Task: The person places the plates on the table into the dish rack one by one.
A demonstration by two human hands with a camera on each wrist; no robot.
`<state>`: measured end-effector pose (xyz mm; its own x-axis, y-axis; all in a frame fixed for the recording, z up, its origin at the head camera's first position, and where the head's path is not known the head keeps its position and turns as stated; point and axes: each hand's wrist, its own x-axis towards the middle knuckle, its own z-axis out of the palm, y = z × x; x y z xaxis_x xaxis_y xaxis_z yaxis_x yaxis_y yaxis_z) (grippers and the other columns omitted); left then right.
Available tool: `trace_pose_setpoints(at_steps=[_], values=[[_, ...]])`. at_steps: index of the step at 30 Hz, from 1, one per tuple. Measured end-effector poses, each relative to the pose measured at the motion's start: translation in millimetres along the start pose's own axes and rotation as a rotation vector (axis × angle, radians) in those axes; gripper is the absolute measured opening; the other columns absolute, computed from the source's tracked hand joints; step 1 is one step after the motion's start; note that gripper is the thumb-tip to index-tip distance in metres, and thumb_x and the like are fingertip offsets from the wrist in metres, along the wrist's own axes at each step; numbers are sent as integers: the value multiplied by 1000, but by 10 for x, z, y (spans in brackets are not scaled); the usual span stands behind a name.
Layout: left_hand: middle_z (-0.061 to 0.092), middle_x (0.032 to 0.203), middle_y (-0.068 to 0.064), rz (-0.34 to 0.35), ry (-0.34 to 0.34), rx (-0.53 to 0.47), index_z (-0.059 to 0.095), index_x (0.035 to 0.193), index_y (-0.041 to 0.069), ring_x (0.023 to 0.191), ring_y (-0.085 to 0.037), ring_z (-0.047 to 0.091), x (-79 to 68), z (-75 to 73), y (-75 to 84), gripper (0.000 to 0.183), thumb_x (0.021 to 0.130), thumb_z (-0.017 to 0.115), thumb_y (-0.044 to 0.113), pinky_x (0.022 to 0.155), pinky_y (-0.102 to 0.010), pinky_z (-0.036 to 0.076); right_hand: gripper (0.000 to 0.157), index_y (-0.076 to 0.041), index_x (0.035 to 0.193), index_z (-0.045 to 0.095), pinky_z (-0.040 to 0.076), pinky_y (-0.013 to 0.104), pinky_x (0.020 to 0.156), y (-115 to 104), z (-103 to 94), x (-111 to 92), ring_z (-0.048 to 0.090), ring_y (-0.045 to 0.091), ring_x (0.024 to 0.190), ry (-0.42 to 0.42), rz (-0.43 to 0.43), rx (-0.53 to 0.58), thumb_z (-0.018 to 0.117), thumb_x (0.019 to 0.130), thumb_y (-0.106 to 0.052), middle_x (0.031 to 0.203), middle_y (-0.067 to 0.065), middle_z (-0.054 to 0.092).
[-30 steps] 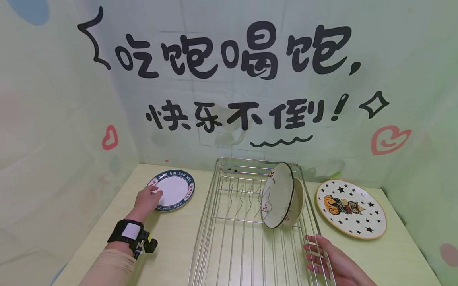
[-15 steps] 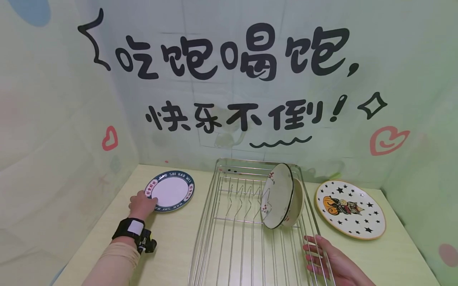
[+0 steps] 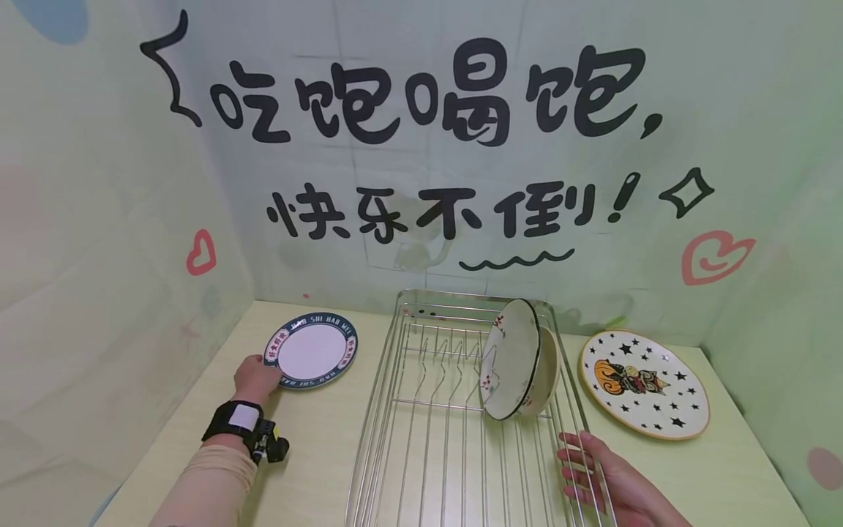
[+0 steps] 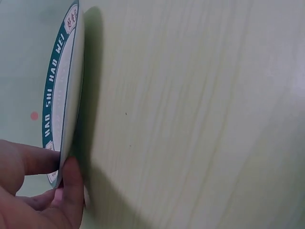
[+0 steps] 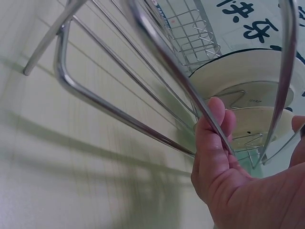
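Note:
A round white plate with a blue lettered rim (image 3: 316,353) lies at the left of the table. My left hand (image 3: 257,379) pinches its near-left edge. In the left wrist view the thumb is on one face of the plate (image 4: 71,90) and fingers are on the other. A wire dish rack (image 3: 437,439) takes up the middle. At its right side my right hand (image 3: 615,476) grips a side wire, and the right wrist view shows the fingers (image 5: 209,148) hooked round it. Part of the left hand's fingers is hidden under the plate.
Two bowls stand on edge in the rack's right slots, a flowered one (image 3: 510,362) before a cream one (image 3: 548,373). An oval star-patterned plate (image 3: 672,395) lies right of the rack. Printed cloth walls (image 3: 421,161) close off the back and sides.
My left hand has drawn back from over the plate's face to its near-left edge and now pinches it there. The plate has shifted very slightly left. My right hand stays put.

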<state>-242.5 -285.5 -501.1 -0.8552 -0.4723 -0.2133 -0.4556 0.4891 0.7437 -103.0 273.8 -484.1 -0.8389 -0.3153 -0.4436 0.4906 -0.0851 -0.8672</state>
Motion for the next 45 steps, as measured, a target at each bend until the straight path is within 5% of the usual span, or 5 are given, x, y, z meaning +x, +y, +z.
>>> trace_pose_setpoints(at_steps=[3, 7, 20, 31, 45], values=[[50, 121, -38, -36, 19, -102, 41, 132, -22, 87, -34, 61, -12, -30, -7, 51, 91, 57, 2, 70, -36, 52, 71, 8, 147, 27, 49, 44, 94, -8, 9, 0, 53, 22, 106, -3, -2, 2, 35, 106, -48, 124, 10, 52], [54, 113, -32, -104, 25, -249, 47, 130, -19, 59, -17, 58, 25, -40, -29, 45, 93, 59, 2, 51, -23, 47, 70, 9, 148, 26, 49, 43, 94, -13, 4, 1, 52, 22, 105, -11, -3, -1, 33, 106, -47, 124, 9, 52], [44, 130, -29, -205, -12, -364, 36, 143, -11, 94, -28, 55, 24, -78, -97, 47, 101, 50, 6, 52, -16, 49, 72, 9, 147, 26, 49, 43, 94, 0, -9, 4, 54, 22, 106, -24, -6, 7, 36, 105, -49, 123, 10, 52], [45, 128, -27, -212, -2, -429, 37, 144, -9, 82, -20, 57, 2, -162, -196, 49, 101, 53, 8, 62, -20, 53, 73, 8, 147, 26, 48, 43, 95, 4, -14, 12, 54, 22, 106, -28, -4, 21, 37, 105, -50, 122, 9, 52], [45, 130, -25, -132, -83, -493, 34, 147, -7, 83, -19, 55, -306, -255, -23, 54, 102, 54, 17, 72, -23, 54, 68, 8, 147, 27, 49, 43, 94, 7, -24, 21, 52, 21, 105, -30, 0, 16, 33, 106, -46, 122, 8, 52]])
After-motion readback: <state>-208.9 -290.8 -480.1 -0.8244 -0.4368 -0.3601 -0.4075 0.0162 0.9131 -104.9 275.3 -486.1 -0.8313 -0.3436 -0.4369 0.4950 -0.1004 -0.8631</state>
